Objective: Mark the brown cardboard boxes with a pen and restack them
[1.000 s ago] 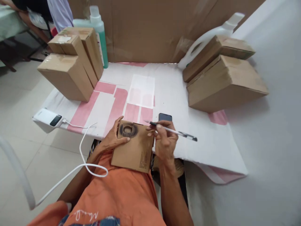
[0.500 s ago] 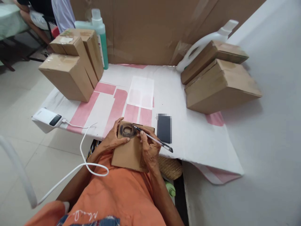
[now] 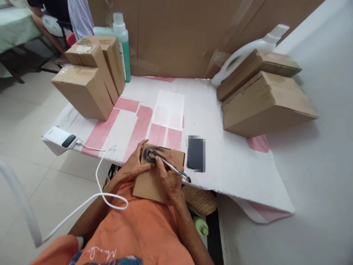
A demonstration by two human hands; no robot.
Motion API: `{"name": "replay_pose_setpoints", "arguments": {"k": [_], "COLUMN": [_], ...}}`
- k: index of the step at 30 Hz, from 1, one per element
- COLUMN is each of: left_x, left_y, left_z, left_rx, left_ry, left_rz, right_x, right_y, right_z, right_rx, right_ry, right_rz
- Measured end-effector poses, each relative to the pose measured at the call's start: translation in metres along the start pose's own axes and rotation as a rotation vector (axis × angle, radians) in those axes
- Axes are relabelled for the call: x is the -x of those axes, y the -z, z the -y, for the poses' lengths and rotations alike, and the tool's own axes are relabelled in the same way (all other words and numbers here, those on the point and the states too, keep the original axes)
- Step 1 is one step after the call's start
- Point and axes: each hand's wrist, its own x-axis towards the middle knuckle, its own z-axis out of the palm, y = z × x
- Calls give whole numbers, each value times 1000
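Note:
A small brown cardboard piece point(image 3: 150, 182) rests on my lap against the table's front edge, with a dark scribbled ring near its top. My left hand point(image 3: 135, 165) lies on its left side, fingers curled over the edge and pinning it down. My right hand point(image 3: 168, 173) pinches a pen point(image 3: 171, 167), whose tip touches the dark ring. A black phone point(image 3: 195, 152) lies flat on the table just right of the cardboard.
White and pink paper covers the table point(image 3: 234, 158). Brown boxes stand at the back left point(image 3: 85, 88) and back right point(image 3: 264, 103). A green bottle point(image 3: 122, 40), a white jug point(image 3: 248, 48), a power bank point(image 3: 62, 138) with white cable point(image 3: 99, 173) and a cardboard backdrop surround them.
My right hand has swung the pen from above the table's edge leftward and down onto the cardboard, uncovering the phone. The pen tip now sits on the dark ring. My left hand has stayed put.

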Motion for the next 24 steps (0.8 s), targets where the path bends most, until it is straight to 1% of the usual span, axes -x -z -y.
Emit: {"name": "replay_pose_setpoints", "arguments": {"k": [4,7,10,13,16,18,20,22,24], "left_x": [-1,-1,0,0,1,1,2,2,2], "left_y": [0,-1,0,1,2,4,6,10,13], "left_z": [1,1,0,-1,-1,-1,-1,-2,-4], "left_rx": [1,-2,-12,-34,-38,-36,-55,-83,-82], "left_ry": [-8,-2,2,7,13,29,55,75,94], "left_rz": [3,-5,-10,-16,-15,-21,-39,-64,-83], "right_x": [1,4,8,13,14,9,-3,-20,-39], "right_y": [-3,-3,-3,-5,-1,12,33,59,83], "right_z": [1,1,1,2,6,8,8,5,-2], "right_rx": [-6,20,36,11,-58,-80,-29,91,281], "right_ry": [5,-1,-33,-120,-267,-330,-330,-307,-330], "right_rz": [-48,-109,-146,-196,-294,-309,-273,-217,-159]}}
